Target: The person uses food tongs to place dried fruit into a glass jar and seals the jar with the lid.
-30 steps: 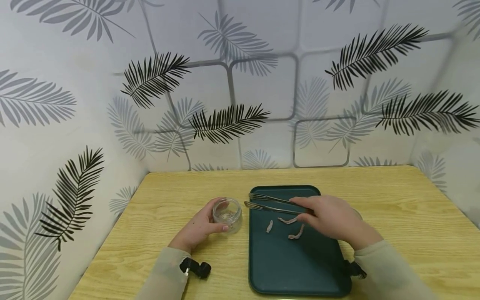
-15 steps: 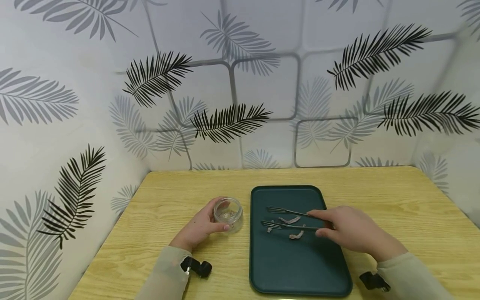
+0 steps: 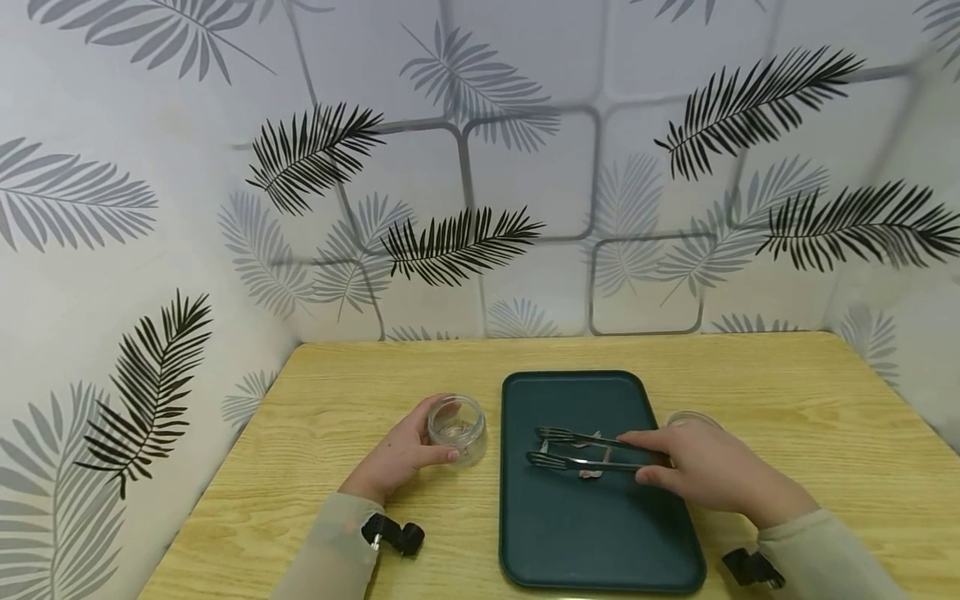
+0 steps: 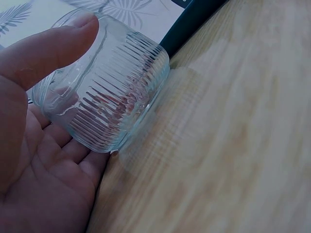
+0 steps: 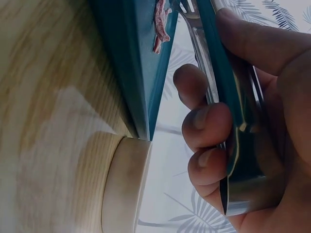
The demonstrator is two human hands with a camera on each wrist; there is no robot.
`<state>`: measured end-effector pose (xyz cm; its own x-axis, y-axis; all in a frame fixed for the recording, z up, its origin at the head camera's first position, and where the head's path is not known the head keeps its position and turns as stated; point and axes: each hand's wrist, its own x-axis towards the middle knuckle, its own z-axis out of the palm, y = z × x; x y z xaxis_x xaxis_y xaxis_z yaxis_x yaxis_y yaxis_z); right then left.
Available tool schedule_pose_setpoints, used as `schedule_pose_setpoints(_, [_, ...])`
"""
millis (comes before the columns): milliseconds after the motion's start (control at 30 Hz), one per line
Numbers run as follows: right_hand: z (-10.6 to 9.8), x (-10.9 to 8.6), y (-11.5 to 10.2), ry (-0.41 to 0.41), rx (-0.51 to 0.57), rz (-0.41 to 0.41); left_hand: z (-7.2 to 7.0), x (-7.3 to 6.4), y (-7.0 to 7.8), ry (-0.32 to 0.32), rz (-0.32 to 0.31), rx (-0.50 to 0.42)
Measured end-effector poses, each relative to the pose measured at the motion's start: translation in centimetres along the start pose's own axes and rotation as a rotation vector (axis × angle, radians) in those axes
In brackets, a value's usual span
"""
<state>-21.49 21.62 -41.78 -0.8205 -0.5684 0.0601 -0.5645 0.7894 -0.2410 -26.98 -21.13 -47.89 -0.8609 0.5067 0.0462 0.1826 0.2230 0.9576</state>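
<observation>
My left hand (image 3: 405, 454) grips a clear glass jar (image 3: 468, 446) on the table, left of the tray. In the left wrist view the jar has ribbed walls, and reddish bits (image 4: 129, 99) show through near its bottom. My right hand (image 3: 712, 467) holds metal tongs (image 3: 600, 465) across a dark green tray (image 3: 600, 542), fingers and thumb wrapped about the handle. The arms of the tongs stand apart over several small pale brownish strips (image 3: 590, 474), partly hidden beneath them. One strip (image 5: 161, 26) looks red and white in the right wrist view. Nothing visible is pinched between the tongs.
A round, low object (image 3: 692, 417) lies right of the tray, partly behind my right hand; its beige side (image 5: 126, 187) shows in the right wrist view. The wood-grain table (image 3: 810, 400) meets a leaf-patterned wall (image 3: 525, 275) at the back.
My right hand has drawn the tongs back to the right and lowered them from beside the jar to over the strips. The left hand and jar stay put.
</observation>
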Motion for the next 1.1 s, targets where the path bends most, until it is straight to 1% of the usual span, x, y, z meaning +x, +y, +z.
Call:
schedule_pose_setpoints(233, [0.32, -0.04, 0.47, 0.009, 0.000, -0.019, 0.04, 0.09, 0.13, 0.000, -0.008, 0.001])
schedule_pose_setpoints(467, [0.30, 0.04, 0.48, -0.002, 0.001, -0.005, -0.01, 0.13, 0.03, 0.011, -0.018, 0.016])
schedule_pose_setpoints(667, [0.38, 0.01, 0.46, -0.005, 0.003, -0.017, 0.06, 0.08, -0.15, 0.015, -0.024, 0.019])
schedule_pose_setpoints(900, [0.37, -0.07, 0.66, -0.024, 0.021, -0.021, 0.13, 0.09, -0.14, 0.008, 0.009, 0.021])
schedule_pose_setpoints(1100, [0.54, 0.00, 0.69, -0.033, 0.044, 0.001, 0.12, 0.02, -0.11, 0.010, 0.010, 0.017])
